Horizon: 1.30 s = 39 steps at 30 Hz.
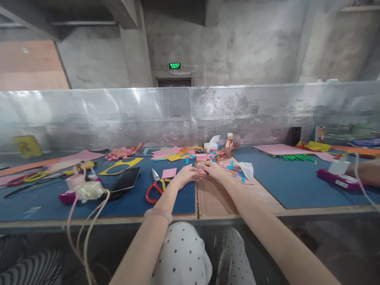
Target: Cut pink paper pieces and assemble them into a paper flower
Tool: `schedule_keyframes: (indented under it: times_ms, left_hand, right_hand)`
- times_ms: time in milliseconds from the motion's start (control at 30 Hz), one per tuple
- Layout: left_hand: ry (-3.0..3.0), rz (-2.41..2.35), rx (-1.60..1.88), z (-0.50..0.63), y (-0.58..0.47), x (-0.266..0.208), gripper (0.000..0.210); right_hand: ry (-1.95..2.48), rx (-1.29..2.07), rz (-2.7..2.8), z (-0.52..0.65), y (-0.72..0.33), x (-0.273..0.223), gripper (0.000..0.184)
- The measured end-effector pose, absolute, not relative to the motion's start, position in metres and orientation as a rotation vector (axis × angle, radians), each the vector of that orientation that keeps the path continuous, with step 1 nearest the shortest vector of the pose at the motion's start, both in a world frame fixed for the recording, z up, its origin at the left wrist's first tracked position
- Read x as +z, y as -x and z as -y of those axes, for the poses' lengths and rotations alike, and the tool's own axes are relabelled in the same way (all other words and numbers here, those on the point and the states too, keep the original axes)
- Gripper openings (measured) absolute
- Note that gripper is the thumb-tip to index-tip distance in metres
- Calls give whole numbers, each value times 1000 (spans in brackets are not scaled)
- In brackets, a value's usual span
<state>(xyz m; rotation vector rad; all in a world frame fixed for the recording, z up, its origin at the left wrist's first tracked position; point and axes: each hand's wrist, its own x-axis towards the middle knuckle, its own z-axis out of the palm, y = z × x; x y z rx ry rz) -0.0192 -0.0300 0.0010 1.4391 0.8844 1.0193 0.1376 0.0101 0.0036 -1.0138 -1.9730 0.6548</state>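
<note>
Close together over the bare wooden strip [218, 198], both my hands meet at a small piece of pink paper [202, 171]. My left hand [187, 175] has its fingers closed on the paper's left side. From the right, my right hand [214, 170] pinches the same piece, and the fingers partly cover it. Left of my hands lie scissors [154, 190] with one red and one yellow handle, beside a pink paper square [169, 173]. Small blue, orange and pink paper scraps [233, 168] and a crumpled white tissue [247, 171] lie just right of my right hand.
A black phone [126, 179] and plugs with cables [89, 190] are at left. A bottle [229, 145] stands behind my hands. At right are a purple power strip [338, 180], green strips [297, 158] and another person's hand [366, 172]. A perforated metal screen [166, 118] edges the table.
</note>
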Motion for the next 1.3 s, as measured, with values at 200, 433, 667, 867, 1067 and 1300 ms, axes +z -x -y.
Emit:
schedule_keyframes:
  times_ms: [200, 433, 667, 867, 1067, 1300]
  left_hand:
    - [-1387, -911, 1081, 29, 20, -1, 21]
    - [-1352, -875, 1112, 28, 21, -2, 22]
    - [-1304, -879, 1137, 26, 23, -4, 12]
    - [-1261, -914, 1154, 28, 20, -1, 9]
    - [-1209, -897, 1220, 26, 21, -2, 12]
    - [-1177, -890, 1266, 27, 21, -3, 9]
  right_hand:
    - [1029, 697, 1992, -4, -139, 5, 37]
    - [1022, 825, 1911, -16, -140, -2, 31]
    - [948, 771, 2004, -15, -140, 1, 31]
    - [1023, 698, 2035, -11, -140, 2, 33]
    - [973, 861, 1990, -12, -139, 0, 27]
    - [995, 969, 1866, -11, -138, 0, 18]
